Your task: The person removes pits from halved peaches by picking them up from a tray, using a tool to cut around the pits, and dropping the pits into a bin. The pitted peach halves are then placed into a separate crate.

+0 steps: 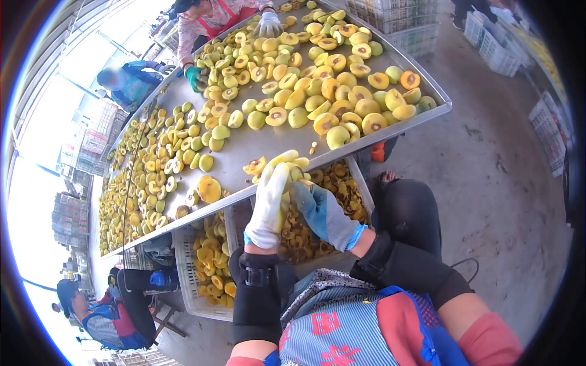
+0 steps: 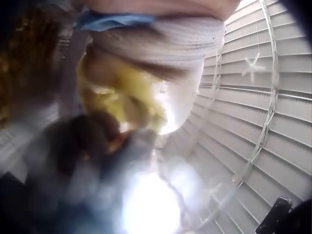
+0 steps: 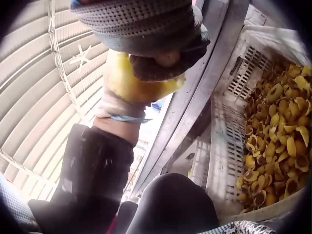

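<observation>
My left hand (image 1: 271, 198), in a white glove stained yellow, is raised at the near edge of the metal table. Against it, my right hand (image 1: 323, 213), in a blue and grey glove, has its fingers partly hidden behind the left. Curled fingers of both hands meet around a peach half, mostly covered by the gloves; a bit of orange shows between them in the left wrist view. A ragged peach half (image 1: 255, 166) appears just beyond the left hand, over the tabletop. In the right wrist view, the right glove's dark fingers (image 3: 161, 68) overlap the yellow-stained left glove (image 3: 129, 83).
Many halved peaches (image 1: 336, 61) cover the metal table (image 1: 256, 143). White crates (image 1: 189, 274) of peach pieces stand below its near edge. Across the table, a person in a red apron (image 1: 226, 21) handles fruit; others sit at the left. Stacked crates (image 1: 397, 24) stand behind.
</observation>
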Demonstrator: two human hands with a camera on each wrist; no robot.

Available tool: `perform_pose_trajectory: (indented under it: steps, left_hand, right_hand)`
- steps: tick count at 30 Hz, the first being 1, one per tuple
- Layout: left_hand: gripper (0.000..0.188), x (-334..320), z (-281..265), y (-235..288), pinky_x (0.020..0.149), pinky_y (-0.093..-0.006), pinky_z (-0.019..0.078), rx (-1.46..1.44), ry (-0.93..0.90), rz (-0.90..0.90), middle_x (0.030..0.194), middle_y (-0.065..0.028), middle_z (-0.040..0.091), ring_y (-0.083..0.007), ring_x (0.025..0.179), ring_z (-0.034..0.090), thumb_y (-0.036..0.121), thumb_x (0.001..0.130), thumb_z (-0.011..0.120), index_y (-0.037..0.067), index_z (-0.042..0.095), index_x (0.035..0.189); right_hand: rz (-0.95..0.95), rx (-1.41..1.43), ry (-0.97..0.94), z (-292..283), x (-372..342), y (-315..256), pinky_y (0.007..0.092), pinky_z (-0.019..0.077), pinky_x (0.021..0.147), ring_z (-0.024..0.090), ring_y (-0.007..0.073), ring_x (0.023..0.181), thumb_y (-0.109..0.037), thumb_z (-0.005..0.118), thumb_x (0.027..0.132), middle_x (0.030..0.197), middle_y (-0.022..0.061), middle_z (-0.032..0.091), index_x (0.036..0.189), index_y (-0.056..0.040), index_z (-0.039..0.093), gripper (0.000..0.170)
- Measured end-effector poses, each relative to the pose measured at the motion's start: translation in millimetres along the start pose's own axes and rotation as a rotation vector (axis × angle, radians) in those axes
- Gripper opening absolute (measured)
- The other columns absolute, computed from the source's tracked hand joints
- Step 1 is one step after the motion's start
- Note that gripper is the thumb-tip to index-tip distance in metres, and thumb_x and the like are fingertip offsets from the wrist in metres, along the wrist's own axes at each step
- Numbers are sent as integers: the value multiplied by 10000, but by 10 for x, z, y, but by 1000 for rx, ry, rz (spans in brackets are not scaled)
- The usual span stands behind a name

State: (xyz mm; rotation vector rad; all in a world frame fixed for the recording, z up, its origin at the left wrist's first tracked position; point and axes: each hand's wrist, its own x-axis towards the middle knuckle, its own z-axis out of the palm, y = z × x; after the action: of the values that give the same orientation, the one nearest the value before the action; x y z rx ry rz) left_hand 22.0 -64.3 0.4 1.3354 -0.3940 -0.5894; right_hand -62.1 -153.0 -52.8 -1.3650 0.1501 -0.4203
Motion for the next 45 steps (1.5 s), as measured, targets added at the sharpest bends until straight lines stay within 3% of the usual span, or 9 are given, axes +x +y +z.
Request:
perform_pose_trajectory:
  steps: [3, 7, 8, 11, 32, 37, 41, 42, 45]
  left_hand:
    - [534, -104, -28, -144, 893, -347, 526, -120, -3, -139, 1180, -188, 657, -246, 991, 648, 434, 1044, 431, -20, 554, 1298]
    - [509, -220, 82, -45, 835, -330, 555, -200, 189, 39, 1096, -178, 670, -241, 951, 657, 393, 1058, 414, -18, 500, 1345]
    - [475, -240, 107, -96, 809, -317, 563, 621, 217, 463, 1068, -180, 665, -241, 906, 668, 361, 1062, 410, -8, 500, 1347]
    - [467, -226, 51, -14, 799, -327, 560, -90, 189, 59, 1063, -180, 665, -240, 886, 678, 350, 1060, 419, -3, 495, 1356]
    - [557, -401, 160, -6, 802, -336, 537, 213, 195, 235, 974, -185, 713, -247, 855, 686, 448, 1047, 355, -9, 566, 1287]
    - [507, -374, -60, -21, 865, -355, 543, 322, 12, 197, 1151, -189, 678, -255, 988, 679, 417, 1052, 387, 15, 559, 1309]
    - [498, -381, 115, 100, 912, -398, 546, -13, 203, 52, 1267, -184, 626, -280, 1079, 653, 417, 1064, 372, 39, 545, 1338]
    - [449, -385, 351, 218, 798, -326, 544, -91, 376, 66, 986, -172, 716, -224, 874, 673, 332, 1043, 424, -18, 593, 1266]
    - [440, -323, 130, 88, 722, -338, 562, -76, 297, -15, 918, -156, 713, -224, 769, 674, 348, 1034, 449, -25, 645, 1165]
  right_hand:
    - [101, 27, -182, -44, -11, -143, 229, 452, 680, 508, 35, 804, -324, 508, 1061, 856, -47, 620, 1140, -14, 637, 345]
    - [58, 89, -16, 15, -67, -91, 321, 485, 661, 552, 92, 742, -364, 562, 1028, 793, 83, 678, 1078, 4, 673, 387]
    - [50, 55, -46, 21, -85, -59, 324, 488, 669, 560, 99, 746, -385, 558, 1026, 803, 90, 684, 1084, 1, 674, 408]
    - [56, -36, -122, 1, -114, -11, 335, 498, 697, 584, 122, 764, -444, 546, 1020, 839, 113, 701, 1096, -5, 677, 464]
    - [143, 101, -204, 90, -236, -23, 316, 503, 746, 583, 128, 804, -436, 525, 1032, 860, 99, 691, 1064, 3, 672, 464]
    - [382, 241, -309, 43, -253, -291, 229, 461, 668, 523, 39, 805, -353, 486, 1065, 853, -13, 620, 1128, -4, 660, 394]
    - [151, 188, -256, 132, -265, -66, 251, 470, 649, 527, 54, 772, -423, 456, 1065, 830, -1, 628, 1154, -9, 656, 468]
    - [171, 188, -260, 153, -274, -48, 257, 474, 650, 530, 60, 769, -433, 454, 1064, 832, 4, 634, 1160, -10, 654, 478]
    - [257, 123, -359, 81, -253, -163, 260, 468, 625, 532, 66, 730, -455, 441, 1062, 797, 19, 640, 1161, -11, 649, 500]
